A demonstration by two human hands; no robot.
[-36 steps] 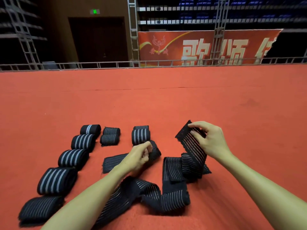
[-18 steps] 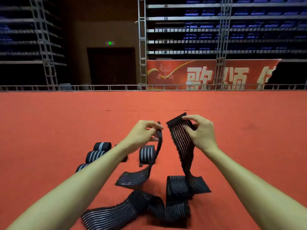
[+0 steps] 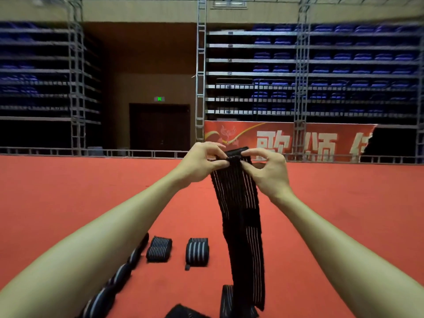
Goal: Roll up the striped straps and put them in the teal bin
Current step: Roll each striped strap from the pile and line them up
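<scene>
Above the red carpet (image 3: pixel 91 191), out in front of the person, the striped strap (image 3: pixel 238 214) hangs long from both hands; the roll looks barely begun at its top edge.

Risks, as I judge them:
- the first turn is small and tight; if either pinch slackens, the elastic could spring open and the start be lost
- a darker patch sits partway down the hanging length, fold or fastening, cannot tell; a fold wound in would make a lumpy roll
- one side turned faster than the other, and the roll may cone out sideways
- the lower end reaches the carpet among loose strap (image 3: pixel 229 301); it could drag or snag as the length is taken up

Left hand (image 3: pixel 202 164) and right hand (image 3: pixel 268 171) both pinch the top edge, fingers curled; left fingertips (image 3: pixel 221 164) at the strap's left corner; right forefinger lies over the top, thumb contact hidden. The rolled edge sits between the two pinches; everything else falls below the fingers.

Rolled straps (image 3: pixel 197 251) lie on the carpet, lower left, well apart from the hands; more run in a row beside the left forearm. Teal bin not in view.
</scene>
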